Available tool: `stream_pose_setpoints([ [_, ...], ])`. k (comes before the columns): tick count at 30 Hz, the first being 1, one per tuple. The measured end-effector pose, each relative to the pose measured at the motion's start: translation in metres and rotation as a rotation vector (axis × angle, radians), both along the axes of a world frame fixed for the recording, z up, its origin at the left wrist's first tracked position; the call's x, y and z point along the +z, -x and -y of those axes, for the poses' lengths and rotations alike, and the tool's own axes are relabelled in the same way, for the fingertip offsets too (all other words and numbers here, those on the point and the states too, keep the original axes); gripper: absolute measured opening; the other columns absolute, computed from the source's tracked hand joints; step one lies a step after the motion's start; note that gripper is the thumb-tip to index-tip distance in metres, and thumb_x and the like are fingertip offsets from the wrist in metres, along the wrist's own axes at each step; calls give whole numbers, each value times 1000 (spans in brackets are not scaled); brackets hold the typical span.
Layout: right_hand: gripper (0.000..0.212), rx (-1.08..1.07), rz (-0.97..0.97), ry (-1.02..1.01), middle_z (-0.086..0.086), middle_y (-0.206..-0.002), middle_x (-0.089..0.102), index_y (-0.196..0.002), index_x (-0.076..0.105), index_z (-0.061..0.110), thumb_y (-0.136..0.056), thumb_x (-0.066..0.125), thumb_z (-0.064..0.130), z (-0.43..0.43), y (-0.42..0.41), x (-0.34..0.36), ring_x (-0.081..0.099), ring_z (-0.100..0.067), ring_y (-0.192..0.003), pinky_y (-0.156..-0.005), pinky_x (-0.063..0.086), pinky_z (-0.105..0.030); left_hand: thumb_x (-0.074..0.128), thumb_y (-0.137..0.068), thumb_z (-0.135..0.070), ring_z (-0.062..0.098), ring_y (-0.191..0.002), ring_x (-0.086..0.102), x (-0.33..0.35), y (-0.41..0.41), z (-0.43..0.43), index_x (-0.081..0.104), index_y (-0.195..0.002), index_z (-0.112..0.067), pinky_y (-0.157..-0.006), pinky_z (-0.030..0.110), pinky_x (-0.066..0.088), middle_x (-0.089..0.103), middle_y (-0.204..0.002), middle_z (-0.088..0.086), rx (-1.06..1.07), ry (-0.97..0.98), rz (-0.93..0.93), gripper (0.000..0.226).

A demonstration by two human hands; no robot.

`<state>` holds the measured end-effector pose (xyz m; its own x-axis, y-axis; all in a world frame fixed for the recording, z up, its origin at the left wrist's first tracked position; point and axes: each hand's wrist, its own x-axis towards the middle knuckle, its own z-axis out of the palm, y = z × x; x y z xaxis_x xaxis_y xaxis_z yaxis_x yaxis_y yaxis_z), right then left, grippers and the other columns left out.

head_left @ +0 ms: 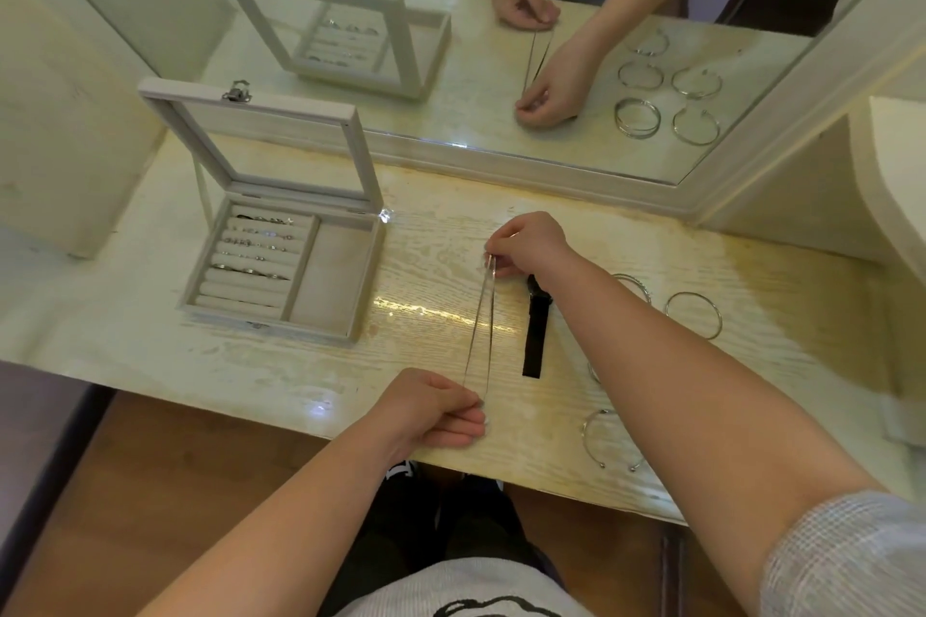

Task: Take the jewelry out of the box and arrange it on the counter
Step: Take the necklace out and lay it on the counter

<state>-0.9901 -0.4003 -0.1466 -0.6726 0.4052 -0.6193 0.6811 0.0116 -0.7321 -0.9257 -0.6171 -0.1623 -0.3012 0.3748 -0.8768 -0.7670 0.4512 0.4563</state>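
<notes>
A thin silver necklace chain [482, 321] is stretched taut just above the counter [250, 366] between both hands. My left hand [438, 408] pinches its near end at the counter's front edge. My right hand [526, 243] pinches the far end. The pale jewelry box [280, 266] stands open at the left, with several rings in its padded rows and a bare right compartment. A black watch [537, 326] lies flat just right of the chain. Silver bangles [694, 315] lie at the right, partly hidden by my right forearm.
A large mirror [501, 65] stands along the back of the counter and reflects the box, hands and bangles. An open cuff bangle [604, 438] lies near the front edge at the right. White cabinet sides flank the counter on both ends.
</notes>
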Motion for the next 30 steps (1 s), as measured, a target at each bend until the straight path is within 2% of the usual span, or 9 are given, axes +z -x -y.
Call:
stream_pose_setpoints([
  [2,2,91,5,-139,-8,-73,69,-81,71,3,-81,72,5,0,1,-2,65,-17,-60,-55,56,-26,72,-85,-13,28,-81,74,3,-1,-1,72,-92,4,-59,28,58,74,-86,20,-18,24,-7,18],
  [3,2,137,1,-211,-2,-71,68,-79,71,7,-80,73,8,-1,1,-3,62,-11,-60,-53,51,-23,72,-85,-13,28,-79,74,5,-2,-2,72,-92,4,-58,28,58,75,-85,20,-28,37,-12,18],
  [5,4,205,3,-328,5,-75,65,-76,72,13,-79,74,13,-1,2,-5,57,-6,-67,-59,45,-22,71,-86,-14,26,-77,75,7,-3,-4,72,-93,4,-57,28,59,75,-84,19,-46,69,-25,19],
  [8,5,235,35,-404,3,-82,67,-76,71,17,-78,75,18,-3,1,-10,61,-13,-77,-72,52,-31,71,-86,-14,25,-73,75,11,-3,-9,71,-93,3,-54,28,58,75,-80,17,-75,136,-36,19],
  [13,8,250,33,-456,3,-83,68,-74,69,19,-77,76,20,-4,-2,-15,63,-16,-81,-77,55,-35,69,-88,-19,23,-65,74,15,0,-15,70,-90,4,-48,28,57,74,-75,17,-187,248,-23,23],
  [19,12,269,24,-527,8,-83,62,-78,65,21,-77,77,24,-3,-4,-18,59,-14,-81,-71,51,-33,69,-88,-24,20,-56,71,16,-1,-17,70,-81,2,-46,26,56,73,-68,15,-272,321,-55,27],
  [24,16,253,3,-559,12,-76,55,-78,62,20,-76,77,27,-4,-7,-19,54,-12,-75,-62,38,-27,66,-90,-25,21,-59,71,14,-2,-15,70,-80,0,-55,28,59,72,-66,14,-316,340,-80,27],
  [30,15,257,-8,-546,8,-82,59,-81,65,18,-77,76,26,-5,-8,-19,56,-14,-78,-64,40,-28,67,-90,-26,21,-61,71,14,-1,-11,69,-79,-1,-58,29,60,72,-67,14,-320,312,-37,27],
])
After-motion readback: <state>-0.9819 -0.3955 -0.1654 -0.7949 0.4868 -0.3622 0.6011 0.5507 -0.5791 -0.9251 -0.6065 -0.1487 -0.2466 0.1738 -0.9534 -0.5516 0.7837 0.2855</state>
